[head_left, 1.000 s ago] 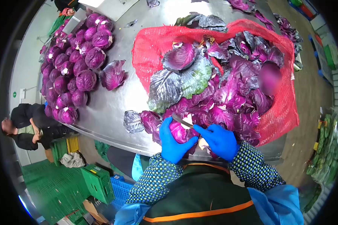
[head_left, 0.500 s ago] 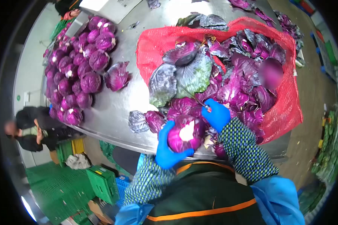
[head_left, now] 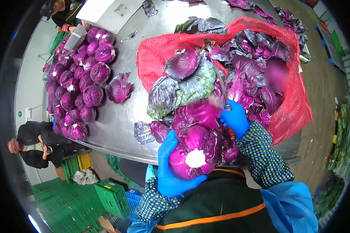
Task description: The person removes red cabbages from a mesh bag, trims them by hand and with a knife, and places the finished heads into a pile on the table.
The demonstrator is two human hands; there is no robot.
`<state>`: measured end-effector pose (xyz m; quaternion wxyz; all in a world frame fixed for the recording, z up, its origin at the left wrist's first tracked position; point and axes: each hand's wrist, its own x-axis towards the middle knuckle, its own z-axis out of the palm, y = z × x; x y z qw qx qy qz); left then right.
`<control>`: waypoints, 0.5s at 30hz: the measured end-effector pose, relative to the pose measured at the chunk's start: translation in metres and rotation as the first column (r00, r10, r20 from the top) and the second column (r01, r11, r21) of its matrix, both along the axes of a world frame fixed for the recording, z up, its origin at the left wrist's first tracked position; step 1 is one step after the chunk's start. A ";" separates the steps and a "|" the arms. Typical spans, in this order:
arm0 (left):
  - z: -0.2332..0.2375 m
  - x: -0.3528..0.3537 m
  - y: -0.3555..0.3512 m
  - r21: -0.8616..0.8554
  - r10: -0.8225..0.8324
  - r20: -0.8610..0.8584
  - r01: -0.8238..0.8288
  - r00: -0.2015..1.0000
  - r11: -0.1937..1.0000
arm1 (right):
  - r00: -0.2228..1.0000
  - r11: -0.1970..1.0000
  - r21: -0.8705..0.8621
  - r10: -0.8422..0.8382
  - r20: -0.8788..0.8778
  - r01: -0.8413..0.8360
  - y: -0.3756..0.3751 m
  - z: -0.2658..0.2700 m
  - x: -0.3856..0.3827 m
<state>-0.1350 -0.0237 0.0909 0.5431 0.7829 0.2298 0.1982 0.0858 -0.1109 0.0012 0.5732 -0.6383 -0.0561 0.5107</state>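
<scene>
My left hand (head_left: 174, 167), in a blue glove, cups a red cabbage (head_left: 182, 157) from its left and lower side. A white cut stem faces up on this cabbage, near the table's front edge. My right hand (head_left: 234, 118), also gloved in blue, is closed around a knife (head_left: 221, 83) whose blade points away over the leaves. Between the knife hand and the cabbage is a blurred purple leaf (head_left: 207, 112). Loose leaves (head_left: 241, 75) lie on a red mesh sack (head_left: 299, 112) behind and beside my hands.
A large pile of red cabbages (head_left: 79, 83) covers the left of the metal table (head_left: 120, 124), with a single leaf (head_left: 119, 88) beside it. A white box (head_left: 107, 13) stands at the back. Green crates (head_left: 111, 196) and a person (head_left: 31, 143) are at the lower left.
My left hand has drawn the cabbage nearer my body and raised it. My right hand has shifted slightly right, and the knife blade now points more steeply away from me.
</scene>
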 end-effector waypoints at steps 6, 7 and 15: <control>0.017 0.016 0.005 0.459 0.188 -0.104 -0.120 0.977 0.880 | 0.987 0.934 0.358 0.050 -0.156 0.009 -0.014 0.060 -0.044; 0.016 0.019 0.005 0.497 0.204 -0.099 -0.129 0.974 0.858 | 0.989 0.927 0.371 0.094 -0.111 -0.047 -0.012 0.057 -0.053; 0.020 0.024 -0.003 0.469 0.228 -0.033 -0.186 0.973 0.864 | 0.937 0.988 0.156 0.057 -0.344 -0.003 -0.027 0.041 -0.055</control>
